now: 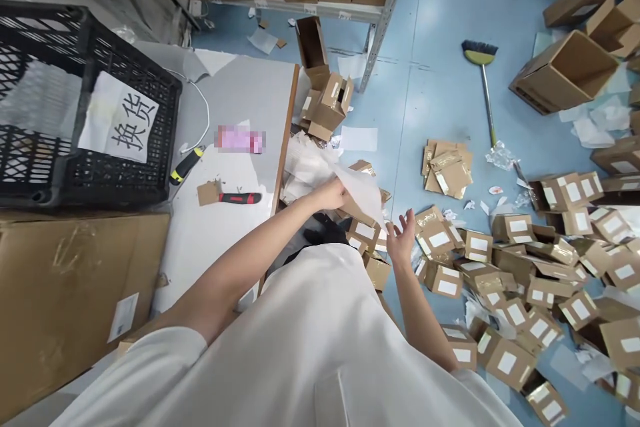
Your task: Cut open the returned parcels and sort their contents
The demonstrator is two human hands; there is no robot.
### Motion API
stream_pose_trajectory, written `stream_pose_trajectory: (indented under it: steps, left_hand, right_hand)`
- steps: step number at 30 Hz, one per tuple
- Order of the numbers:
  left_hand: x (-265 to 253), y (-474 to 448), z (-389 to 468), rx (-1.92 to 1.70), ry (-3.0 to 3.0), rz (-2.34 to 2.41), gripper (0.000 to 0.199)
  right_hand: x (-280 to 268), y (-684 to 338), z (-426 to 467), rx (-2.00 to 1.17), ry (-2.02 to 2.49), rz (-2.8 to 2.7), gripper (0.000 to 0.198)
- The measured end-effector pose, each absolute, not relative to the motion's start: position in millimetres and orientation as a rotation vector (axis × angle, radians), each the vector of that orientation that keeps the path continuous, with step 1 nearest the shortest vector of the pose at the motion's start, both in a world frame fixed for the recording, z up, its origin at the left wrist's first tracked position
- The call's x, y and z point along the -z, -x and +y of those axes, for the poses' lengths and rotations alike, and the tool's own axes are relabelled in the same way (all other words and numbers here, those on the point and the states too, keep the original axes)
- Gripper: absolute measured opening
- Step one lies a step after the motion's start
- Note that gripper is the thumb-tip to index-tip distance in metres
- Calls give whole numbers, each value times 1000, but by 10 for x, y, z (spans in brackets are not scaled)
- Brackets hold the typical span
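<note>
A thin white packing sheet (364, 192) hangs over the floor beside the table edge. My left hand (333, 195) is closed on its upper left part, fingers curled. At the sheet's lower right corner is my right hand (401, 239), fingers apart; whether its thumb touches the corner I cannot tell. More crumpled white packing sheets (306, 163) lie in a heap below the left hand, against the table side. On the table (200, 267) rest a red-and-black utility knife (241, 198), a yellow-and-black cutter (187, 165) and a blurred pink item (240, 139).
Many small opened cartons (505, 310) litter the blue floor at right. Flattened cardboard (447, 168) and a broom (484, 73) lie farther off. A black crate (133, 167) and a large carton (75, 307) stand at left; a metal shelf (385, 20) with boxes is ahead.
</note>
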State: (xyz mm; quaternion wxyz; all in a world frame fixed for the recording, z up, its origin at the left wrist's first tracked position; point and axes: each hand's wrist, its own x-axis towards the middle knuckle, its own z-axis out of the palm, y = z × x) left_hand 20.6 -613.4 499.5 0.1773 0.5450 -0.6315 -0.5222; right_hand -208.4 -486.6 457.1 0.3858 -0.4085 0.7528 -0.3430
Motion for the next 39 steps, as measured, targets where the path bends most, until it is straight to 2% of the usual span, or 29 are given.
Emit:
stream_pose_trajectory:
  steps: [6, 9, 12, 14, 17, 21, 24, 27, 29, 32, 36, 39]
  left_hand:
    - [-5313, -895, -5830, 1110, -1930, -2263, 38]
    - [-5432, -1347, -5444, 938, -2154, -2166, 43]
    - [-5466, -1736, -4962, 913, -2278, -1921, 45]
    - [-5461, -1911, -4620, 917, -2344, -1715, 45]
    - [-5494, -1991, -4083, 831, -2409, -1286, 44]
    - [-5630, -1807, -3349, 368, -2431, -517, 43]
    - [-5667, -1531, -2832, -135, -2418, 164, 66]
    - [-5595, -1229, -2425, -314, -2157, 858, 88]
    - [-5520, -1114, -2247, -213, -1773, 1117, 80]
    - [-5437, -1138, -2102, 6, -1200, 1153, 54]
    - [-5380, -1311, -2028, 67, -931, 1039, 50]
    - [-5345, -1311, -2011, 82, -942, 980, 53]
  right_hand:
    - [-4756, 1942, -5292, 1009, 1165, 1930, 73]
    - [-4893, 1886, -5563, 1194, 1336, 2046, 71]
    - [-4979, 1757, -5907, 1268, 1541, 1947, 68]
    - [-4995, 1558, -6154, 1148, 1641, 1730, 61]
    - [-4974, 1022, -6451, 800, 1795, 1355, 43]
    - [-4976, -146, -6489, 418, 2018, 784, 38]
    - [-5083, -1193, -6094, 67, 2121, 238, 45]
    - [-5231, -2130, -5364, -229, 2163, -280, 57]
    - [-5290, -2650, -4788, -345, 2159, -504, 66]
    - [-5274, -3263, -3959, -547, 2109, -567, 73]
    - [-5100, -3658, -3209, -660, 2066, -397, 52]
    - [-4949, -3620, -3099, -577, 2093, -324, 37]
